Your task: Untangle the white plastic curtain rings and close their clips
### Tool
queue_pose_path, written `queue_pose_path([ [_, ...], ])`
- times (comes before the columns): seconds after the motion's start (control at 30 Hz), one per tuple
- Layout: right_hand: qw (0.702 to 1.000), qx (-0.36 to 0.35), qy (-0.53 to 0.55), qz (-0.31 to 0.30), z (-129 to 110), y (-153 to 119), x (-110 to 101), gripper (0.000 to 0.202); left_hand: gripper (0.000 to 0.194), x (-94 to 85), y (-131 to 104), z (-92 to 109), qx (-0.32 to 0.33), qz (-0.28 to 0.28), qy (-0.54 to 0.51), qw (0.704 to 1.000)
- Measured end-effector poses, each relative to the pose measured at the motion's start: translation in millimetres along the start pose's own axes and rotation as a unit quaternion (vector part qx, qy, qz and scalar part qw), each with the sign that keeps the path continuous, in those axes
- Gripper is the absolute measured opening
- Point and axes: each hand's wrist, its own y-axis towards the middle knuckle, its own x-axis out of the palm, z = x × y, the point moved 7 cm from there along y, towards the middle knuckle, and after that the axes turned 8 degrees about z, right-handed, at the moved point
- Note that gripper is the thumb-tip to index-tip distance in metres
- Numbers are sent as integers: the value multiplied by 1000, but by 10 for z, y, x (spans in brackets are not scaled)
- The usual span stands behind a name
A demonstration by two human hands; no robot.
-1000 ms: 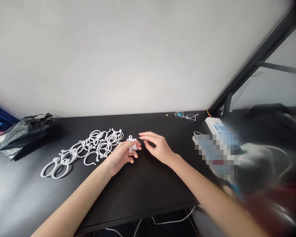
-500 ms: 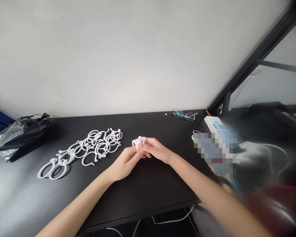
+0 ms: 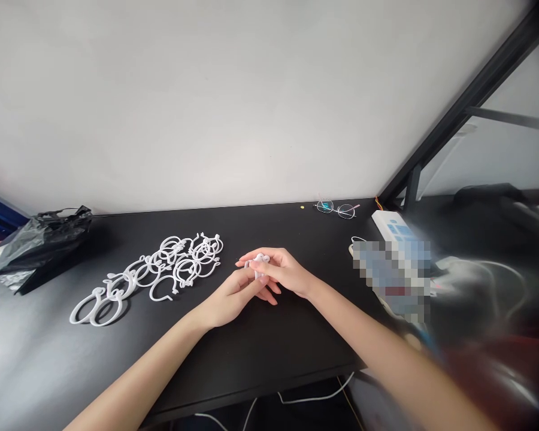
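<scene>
Grip of left hand: pinching small white plastic pieces, partly hidden by fingers. Right hand pinches same cluster from the other side. Both over desk. White rings piled left of hands, black bag beyond them; glasses back right, near wall.

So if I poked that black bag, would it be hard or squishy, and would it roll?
The black bag would probably be squishy, because its thin plastic looks creased and crumpled. It likely wouldn't roll, since it sits slumped on the desk. It might be light, but I can't see what's inside.
</scene>
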Motion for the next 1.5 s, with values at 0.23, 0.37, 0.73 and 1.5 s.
queue_pose_path([
  [0.23,1000,-20,-8,0,12,-2,12,32,33,-6,-7,-20,-29,-8,-15,999],
  [0.37,999,-32,-19,-6,8,-7,14,36,33,10,-18,-48,-62,-16,-52,997],
  [0.73,1000,-21,-8,12,5,12,-19,30,41,12,-34,-83,-57,-94,-133,985],
  [1.5,999,31,8,-13,58,7,-2,38,41,-15,-2,-53,-47,-48,-132,989],
])
